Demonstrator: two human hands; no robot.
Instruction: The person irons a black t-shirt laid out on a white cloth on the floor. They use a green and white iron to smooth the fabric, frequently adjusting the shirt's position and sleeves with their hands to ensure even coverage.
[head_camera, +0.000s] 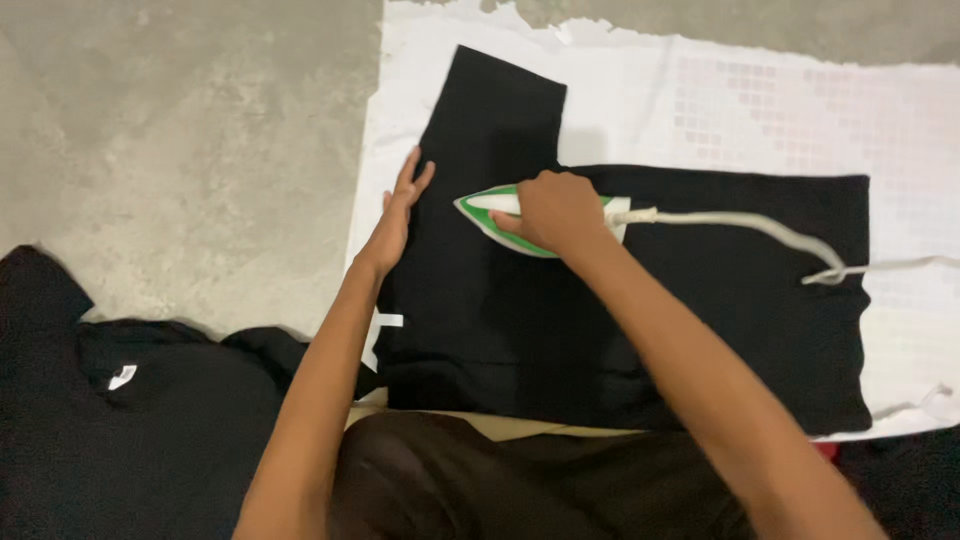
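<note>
- Head view, looking straight down: bare concrete floor (180, 130) takes up the left side, and a white patterned sheet (720, 100) is spread over it as padding — that keeps the cloth off the grit.
- Black garment (620, 320) lies flat across the sheet, one sleeve (495, 110) pointing away from the person, smoothed out so the iron has an even surface.
- Heap of dark clothes (130, 420) sits off to the left on the floor, well apart from the pressing area (one shows a small white tag).
- Right hand (555, 210) is wrapped tight around the handle of the green and white iron (480, 212), sole down on the garment near the sleeve.
- Left hand (398, 215) lies flat, fingers straight, pinning the garment's left edge — likely to stop it creeping.
- White cord (740, 225) trails away to the right, clear of the iron's nose.
</note>
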